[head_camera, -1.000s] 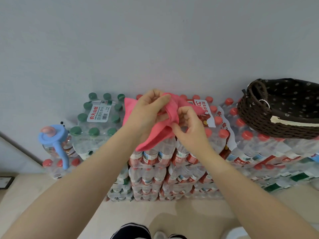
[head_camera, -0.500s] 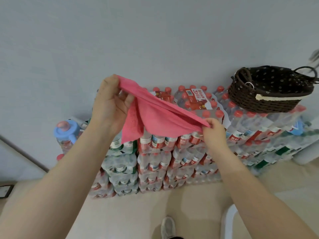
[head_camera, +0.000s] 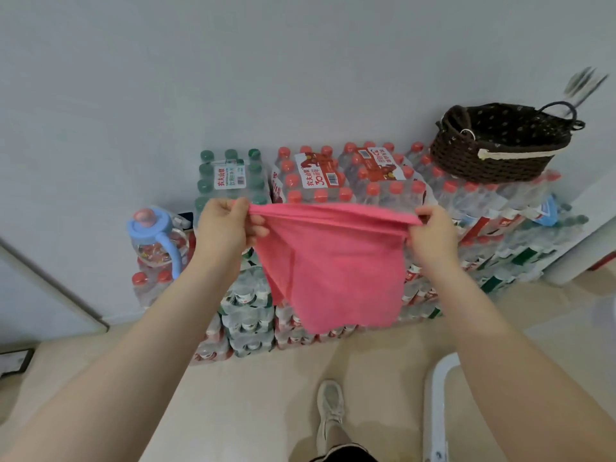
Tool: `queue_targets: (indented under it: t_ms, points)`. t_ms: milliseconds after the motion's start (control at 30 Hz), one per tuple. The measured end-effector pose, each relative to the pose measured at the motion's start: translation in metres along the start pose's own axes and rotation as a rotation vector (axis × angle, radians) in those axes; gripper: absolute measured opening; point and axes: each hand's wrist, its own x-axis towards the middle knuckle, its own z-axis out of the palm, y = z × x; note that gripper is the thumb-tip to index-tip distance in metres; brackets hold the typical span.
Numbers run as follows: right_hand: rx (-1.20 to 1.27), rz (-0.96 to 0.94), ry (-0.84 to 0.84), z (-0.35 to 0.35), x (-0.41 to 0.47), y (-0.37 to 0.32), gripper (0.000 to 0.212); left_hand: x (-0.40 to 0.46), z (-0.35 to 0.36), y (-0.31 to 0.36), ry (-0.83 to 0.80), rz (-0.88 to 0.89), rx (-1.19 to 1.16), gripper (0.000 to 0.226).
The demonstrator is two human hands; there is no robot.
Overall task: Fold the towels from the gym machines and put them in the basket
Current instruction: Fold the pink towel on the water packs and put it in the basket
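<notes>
- At far left, against the wall (head_camera: 300,61): clear jug with a blue lid and handle (head_camera: 156,240), standing on a pack of red-capped bottles.
- Next right: green-capped bottle pack (head_camera: 230,176) on top of the stack, labels facing up.
- Left hand (head_camera: 226,228): raised in front of the green-capped pack, fingers curled and pinching the left top corner of the pink towel (head_camera: 333,261).
- Pink towel: held in the air between both hands — top edge stretched roughly level, the rest hanging down in front of the bottle stack. It looks doubled over; lower edge uneven, lower right corner hanging lowest. Not touching the floor.
- Behind the towel: red-capped bottle packs (head_camera: 350,175), stacked several layers high on the beige floor (head_camera: 250,411).
- Right hand (head_camera: 433,238): fingers curled, gripping the right top corner of the towel, cloth bunched at the grip.
- Upper right: dark woven basket (head_camera: 493,161) with a spotted dark lining, standing on top of the bottle packs, well apart from the towel. Pale strip along its near rim; what lies inside cannot be made out.
- Bottom centre: one shoe (head_camera: 330,415) on the floor — a white curved object (head_camera: 436,411) just to its right, identity unclear.
</notes>
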Motion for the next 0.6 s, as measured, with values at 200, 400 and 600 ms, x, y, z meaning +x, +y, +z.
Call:
queue_targets:
  t_ms: [200, 400, 600]
  points:
    - [-0.059, 0.196, -0.221, 0.008, 0.001, 0.011, 0.019, 0.012, -0.009, -0.038, 0.046, -0.256, -0.168, 0.011]
    - [0.704, 0.656, -0.346, 0.013, 0.033, -0.004, 0.035, 0.035, 0.004, -0.027, -0.158, -0.323, -0.22, 0.017]
    - [0.832, 0.432, -0.149, 0.031, 0.097, -0.027, 0.024, 0.093, 0.037, -0.013, -0.204, -0.277, -0.231, 0.018]
